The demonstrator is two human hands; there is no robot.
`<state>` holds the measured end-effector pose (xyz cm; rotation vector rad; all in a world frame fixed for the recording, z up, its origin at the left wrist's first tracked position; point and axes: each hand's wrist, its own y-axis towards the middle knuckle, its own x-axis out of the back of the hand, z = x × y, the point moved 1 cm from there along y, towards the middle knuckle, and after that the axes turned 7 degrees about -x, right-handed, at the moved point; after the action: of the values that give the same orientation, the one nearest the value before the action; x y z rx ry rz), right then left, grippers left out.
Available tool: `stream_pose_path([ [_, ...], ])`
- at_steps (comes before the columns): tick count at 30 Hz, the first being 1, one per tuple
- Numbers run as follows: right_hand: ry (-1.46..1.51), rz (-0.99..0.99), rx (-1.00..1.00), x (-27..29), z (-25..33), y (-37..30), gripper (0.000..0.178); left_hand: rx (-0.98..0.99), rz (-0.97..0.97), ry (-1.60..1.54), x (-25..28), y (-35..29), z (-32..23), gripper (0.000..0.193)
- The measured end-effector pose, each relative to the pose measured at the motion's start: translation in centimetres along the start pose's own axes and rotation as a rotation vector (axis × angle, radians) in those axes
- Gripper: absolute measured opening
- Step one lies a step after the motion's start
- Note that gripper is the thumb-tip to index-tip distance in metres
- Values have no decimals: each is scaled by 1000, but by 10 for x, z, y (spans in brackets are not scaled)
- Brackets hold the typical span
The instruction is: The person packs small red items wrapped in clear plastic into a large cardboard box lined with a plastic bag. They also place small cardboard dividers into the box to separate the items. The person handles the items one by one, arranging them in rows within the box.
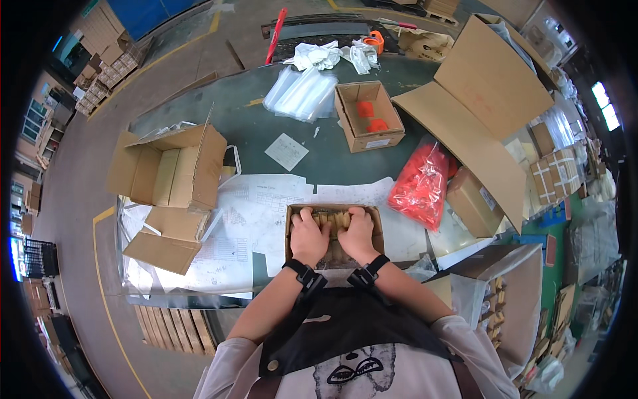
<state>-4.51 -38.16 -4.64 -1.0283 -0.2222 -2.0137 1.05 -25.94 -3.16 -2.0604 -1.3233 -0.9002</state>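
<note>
A small cardboard box point(379, 229) stands in front of me at the near edge of the table. Inside it, a row of brass-coloured pieces point(334, 218) is packed close together; their exact kind is too small to make out. Both of my hands reach down into the box. My left hand point(310, 238) is curled over the left end of the row, thumb toward the middle. Opposite it, my right hand point(357, 235) closes on the right end. Fingertips are partly hidden among the pieces. Each wrist wears a black strap with a small device.
Paper sheets point(232, 226) cover the near tabletop. An open carton point(169, 173) stands left; a bag of red parts point(422, 186) lies right. Farther back are a box holding red pieces point(375, 141) and clear plastic bags point(302, 93). A large carton point(492, 80) rises at the right.
</note>
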Motion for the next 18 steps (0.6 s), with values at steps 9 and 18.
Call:
stream_pose_path([
  [9,215,91,-62,-5,-8,2,54,167,240,-197,16,14,-2,69],
  [18,948,544,-366,13,-6,0,59,443,410,-1145,1,11,7,55],
])
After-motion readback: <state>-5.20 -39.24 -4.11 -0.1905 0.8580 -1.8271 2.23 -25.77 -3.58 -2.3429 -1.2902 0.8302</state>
